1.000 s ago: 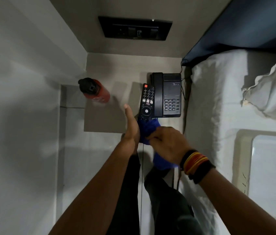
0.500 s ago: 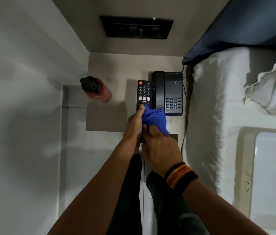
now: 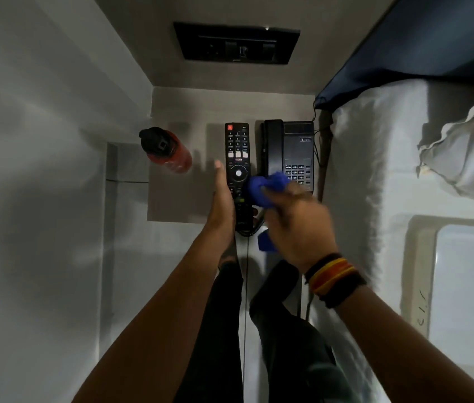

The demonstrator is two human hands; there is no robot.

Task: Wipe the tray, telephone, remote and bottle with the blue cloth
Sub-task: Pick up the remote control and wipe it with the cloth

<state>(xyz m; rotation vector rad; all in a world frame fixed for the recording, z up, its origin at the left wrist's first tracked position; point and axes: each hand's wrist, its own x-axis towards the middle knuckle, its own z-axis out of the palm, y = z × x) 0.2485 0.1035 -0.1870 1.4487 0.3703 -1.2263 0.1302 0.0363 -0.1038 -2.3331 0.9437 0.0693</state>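
My left hand [image 3: 224,199] holds the black remote [image 3: 237,158] by its lower end, buttons facing up, above the grey bedside shelf [image 3: 177,199]. My right hand [image 3: 296,225] grips the bunched blue cloth [image 3: 267,186], which sits beside the remote's right edge and over the near corner of the black telephone [image 3: 288,152]. A red bottle with a black cap [image 3: 166,149] stands at the shelf's left side. A white tray [image 3: 416,271] lies on the bed at the right.
A white bed [image 3: 375,175] with a pillow [image 3: 471,152] borders the shelf on the right. A black switch panel [image 3: 235,43] is on the back wall. A wall [image 3: 40,170] closes in on the left. My legs stand below the shelf.
The remote has risen higher in my left hand and shows more of its face. The cloth in my right hand has slid off the remote to its right side.
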